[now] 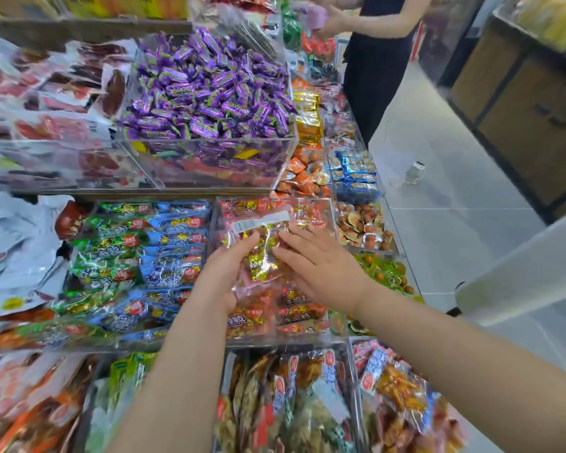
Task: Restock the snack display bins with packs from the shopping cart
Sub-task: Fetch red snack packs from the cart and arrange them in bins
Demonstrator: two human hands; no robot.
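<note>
While my forearms cross the near-row packs and hide part of that row, both hands are one row up. Left hand: fingers curled under the clear pack, thumb on top, gripping its left edge. Right hand: fingers straight, flat against the pack's right side, not wrapped round anything.

Pack holds gold-wrapped pieces, with a white label at its far end. It sits tilted just above the acrylic bin of red packs; can't tell if its lower end touches them. Hands plus pack block the middle of that bin.

Left neighbour bin: green packs and blue packs in rows. Right: small brown and orange snacks.

Upper tier: purple candies heaped above their bin's rim, orange packs beside them.

White bar at right is blurred, possibly the cart.

Far end of the aisle: another person, hands at the shelf.
</note>
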